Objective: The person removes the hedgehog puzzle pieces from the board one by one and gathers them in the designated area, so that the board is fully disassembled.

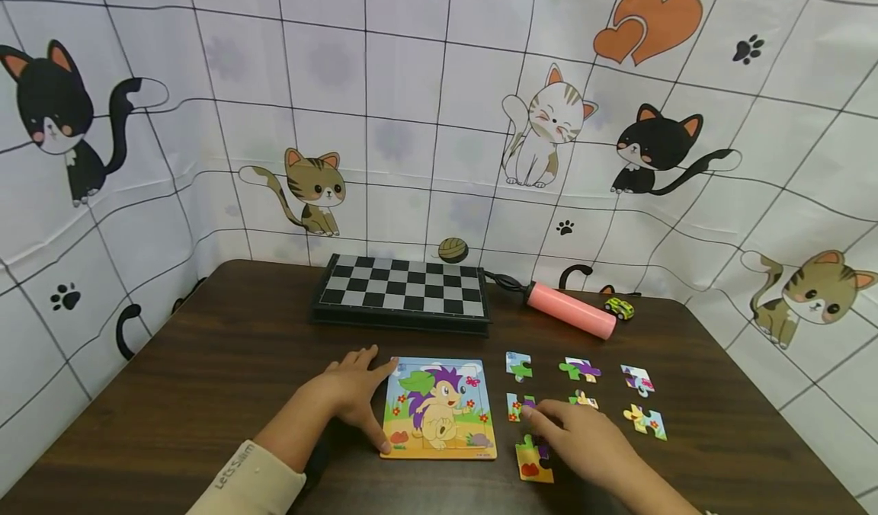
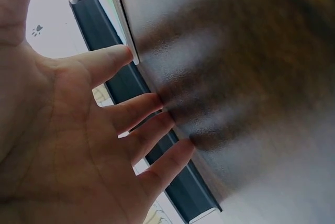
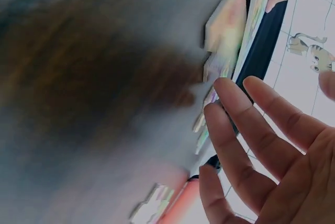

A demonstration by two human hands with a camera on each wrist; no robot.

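Note:
A square hedgehog puzzle board (image 1: 439,408) lies on the table, its picture facing up. My left hand (image 1: 351,395) rests at its left side with fingers spread, the thumb by the lower left corner and the index finger by the upper left one. In the left wrist view the left palm (image 2: 68,130) shows with fingers straight. My right hand (image 1: 583,435) is over the loose puzzle pieces, its fingertips at a red-flower piece (image 1: 514,407). In the right wrist view the right hand's (image 3: 277,150) fingers are extended; whether they touch that piece is hard to tell.
An orange-yellow piece (image 1: 533,462) lies nearest the front; others, such as a blue-green piece (image 1: 518,366) and a yellow piece (image 1: 645,421), lie around the right hand. Behind stand a checkered board (image 1: 405,286), a pink cylinder (image 1: 571,309) and a toy car (image 1: 619,308).

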